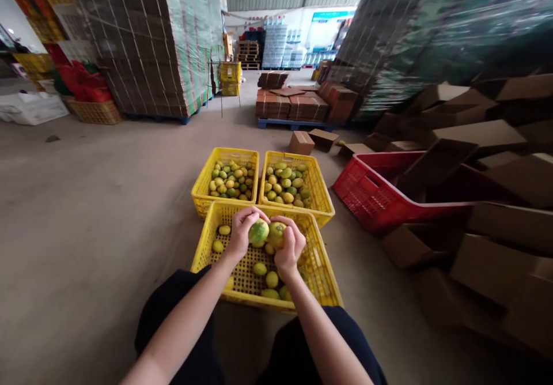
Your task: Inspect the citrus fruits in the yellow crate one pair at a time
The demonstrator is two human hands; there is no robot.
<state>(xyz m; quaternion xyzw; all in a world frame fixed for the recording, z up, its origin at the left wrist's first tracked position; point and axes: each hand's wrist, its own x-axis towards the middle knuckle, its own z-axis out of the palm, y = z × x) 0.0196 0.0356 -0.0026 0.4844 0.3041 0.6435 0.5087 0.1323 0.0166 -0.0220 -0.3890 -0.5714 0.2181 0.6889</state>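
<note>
Above the near yellow crate (pixel 322 258), my left hand (pixel 243 229) is closed around a green lemon (pixel 258 232) with a pale patch. Close beside it, my right hand (pixel 291 244) grips a yellower lemon (pixel 276 234). The two fruits are side by side, nearly touching. Below them, several loose lemons (pixel 272 279) lie on the perforated crate floor, with two more lemons (pixel 218 246) at its left side. Just beyond stand a left yellow crate (pixel 201 190) and a right yellow crate (pixel 320 192), both holding many green and yellow lemons.
To the right, a red crate (pixel 358 192) stands against a heap of cardboard boxes (pixel 496 258). Ahead, flattened cartons (pixel 306 108) rest on a blue pallet (pixel 294 124). Tall wrapped stacks (pixel 142 45) flank the aisle. Concrete floor (pixel 108 200) extends to the left.
</note>
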